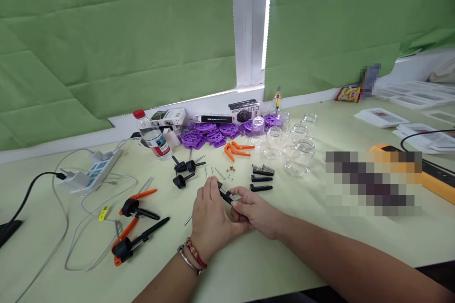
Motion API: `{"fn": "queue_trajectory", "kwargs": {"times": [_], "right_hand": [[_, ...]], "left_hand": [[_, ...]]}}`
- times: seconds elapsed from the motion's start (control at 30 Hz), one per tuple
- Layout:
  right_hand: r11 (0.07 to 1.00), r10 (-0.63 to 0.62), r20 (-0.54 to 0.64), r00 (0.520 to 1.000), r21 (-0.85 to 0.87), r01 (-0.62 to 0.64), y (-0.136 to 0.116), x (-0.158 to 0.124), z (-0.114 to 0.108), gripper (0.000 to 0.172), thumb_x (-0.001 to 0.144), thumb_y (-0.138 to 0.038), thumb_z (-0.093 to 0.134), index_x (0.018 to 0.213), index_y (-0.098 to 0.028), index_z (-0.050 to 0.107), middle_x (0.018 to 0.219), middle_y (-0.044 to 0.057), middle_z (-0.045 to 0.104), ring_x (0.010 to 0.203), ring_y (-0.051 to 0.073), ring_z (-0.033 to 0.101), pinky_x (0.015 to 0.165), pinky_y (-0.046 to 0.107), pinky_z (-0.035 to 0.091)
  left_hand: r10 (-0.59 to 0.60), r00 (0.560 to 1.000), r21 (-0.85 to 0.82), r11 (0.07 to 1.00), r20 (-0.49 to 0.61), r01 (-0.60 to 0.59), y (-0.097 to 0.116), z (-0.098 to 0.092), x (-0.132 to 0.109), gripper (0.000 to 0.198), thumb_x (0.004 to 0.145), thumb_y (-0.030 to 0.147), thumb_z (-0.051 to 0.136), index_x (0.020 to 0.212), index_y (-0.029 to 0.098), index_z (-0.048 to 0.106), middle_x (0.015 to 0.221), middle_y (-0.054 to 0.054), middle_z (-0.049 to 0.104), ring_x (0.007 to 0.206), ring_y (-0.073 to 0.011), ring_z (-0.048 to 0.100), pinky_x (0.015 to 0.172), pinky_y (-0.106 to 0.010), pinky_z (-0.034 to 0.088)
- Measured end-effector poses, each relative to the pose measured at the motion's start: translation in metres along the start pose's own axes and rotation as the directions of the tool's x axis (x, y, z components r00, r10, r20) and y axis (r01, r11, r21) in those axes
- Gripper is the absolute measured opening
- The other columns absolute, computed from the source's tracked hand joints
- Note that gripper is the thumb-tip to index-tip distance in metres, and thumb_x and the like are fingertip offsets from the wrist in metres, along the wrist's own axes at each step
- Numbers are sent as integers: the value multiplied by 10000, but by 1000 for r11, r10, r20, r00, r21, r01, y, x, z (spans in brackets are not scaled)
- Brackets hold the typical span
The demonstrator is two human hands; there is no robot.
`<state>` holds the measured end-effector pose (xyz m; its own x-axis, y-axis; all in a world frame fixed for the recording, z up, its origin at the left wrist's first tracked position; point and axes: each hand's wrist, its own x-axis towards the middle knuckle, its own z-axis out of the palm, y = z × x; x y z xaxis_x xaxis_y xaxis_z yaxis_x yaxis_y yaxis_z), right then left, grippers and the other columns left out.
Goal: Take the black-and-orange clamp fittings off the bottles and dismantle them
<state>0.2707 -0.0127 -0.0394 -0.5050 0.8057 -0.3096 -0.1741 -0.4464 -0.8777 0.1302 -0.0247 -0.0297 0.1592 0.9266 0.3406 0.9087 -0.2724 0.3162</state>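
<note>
Head view, with the clock centred on the black part (226, 195): this slim piece lies between the two hands, slanting from between ten and eleven down to between four and five; the right hand (256, 213), at four, has thumb and forefinger pinched on its lower end; the left hand (213, 213) lies along its seven-to-eight side, fingers extended and close together by the upper end, though I cannot tell whether they clamp it or merely steady it.

The part looks like smooth plastic, with a shiny, metal-looking strip and a spot of red at its upper end; between two and three lie dark tubes (262, 188), with coiled wire springs (268, 169) at the farthest; small brass-coloured bits (232, 168) sit at twelve, with curved, glossy orange legs (234, 151) beyond them; clear, round-bodied jars (305, 147) stand at two; purple openwork discs (192, 139) are heaped from eleven to one; at ten, black cups (179, 181) carry thin stems; between eight and nine, two black-and-orange assemblies (132, 207) rest on the pale tabletop (88, 289).

A metal rod (188, 219) at eight disappears behind the left hand; the right hand's remaining fingertips are hard to make out; both forearms are cut off by the frame; the jars overlap too much to count; a pixelated patch (373, 184) masks whatever lies at three.
</note>
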Motion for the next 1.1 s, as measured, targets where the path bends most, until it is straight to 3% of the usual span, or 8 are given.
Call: {"fn": "queue_trajectory", "kwargs": {"times": [0.23,0.57,0.63,0.73,0.83,1.0,1.1], "right_hand": [[989,-75,-37,997,-131,69,8,7,1,573,819,-262,524,1314,-229,236,622,-65,532,608,109,477,599,240,370],[945,-34,-76,997,-326,8,9,15,2,587,879,-273,414,1390,-284,124,660,-50,532,493,109,466,498,247,432],[876,-112,-71,991,-478,65,5,11,0,604,885,-291,414,1411,-242,121,677,-31,561,540,128,511,551,270,453],[612,-308,-56,950,-776,153,-2,4,-3,504,877,-295,441,1357,-173,344,771,39,626,735,181,575,710,319,448],[406,-430,-54,901,-903,140,-7,0,-6,374,892,-270,401,1216,-138,532,978,115,614,917,219,557,805,339,422],[375,-412,47,910,-901,216,-3,5,-9,305,914,-236,356,988,-181,647,846,65,563,787,167,558,721,284,436],[378,-450,60,891,-891,251,-1,6,-12,292,907,-199,362,971,-188,647,827,51,538,746,153,541,691,275,434]], "left_hand": [[-78,996,90,993,51,73,2,5,2,828,599,371,594,1331,69,352,1317,-164,452,1126,-312,444,952,-406,372],[-173,977,57,984,128,167,0,9,3,818,555,390,615,1297,145,375,1293,-106,486,1093,-280,472,894,-353,406],[-189,974,63,981,124,183,-2,9,4,805,563,412,609,1291,155,379,1288,-100,491,1093,-277,474,880,-352,413],[-205,974,93,976,98,196,-5,9,8,754,619,481,564,1278,155,395,1262,-105,511,1078,-282,484,866,-363,413],[-208,973,123,973,97,196,-6,11,12,778,620,557,551,1265,146,409,1226,-114,532,1042,-293,499,846,-373,414],[-193,973,159,972,126,173,-6,15,15,775,608,524,571,1258,132,413,1237,-125,521,1045,-297,495,842,-373,406],[-199,972,159,971,128,178,-6,16,15,811,591,555,582,1264,139,404,1249,-124,511,1055,-299,491,855,-368,398]]}}
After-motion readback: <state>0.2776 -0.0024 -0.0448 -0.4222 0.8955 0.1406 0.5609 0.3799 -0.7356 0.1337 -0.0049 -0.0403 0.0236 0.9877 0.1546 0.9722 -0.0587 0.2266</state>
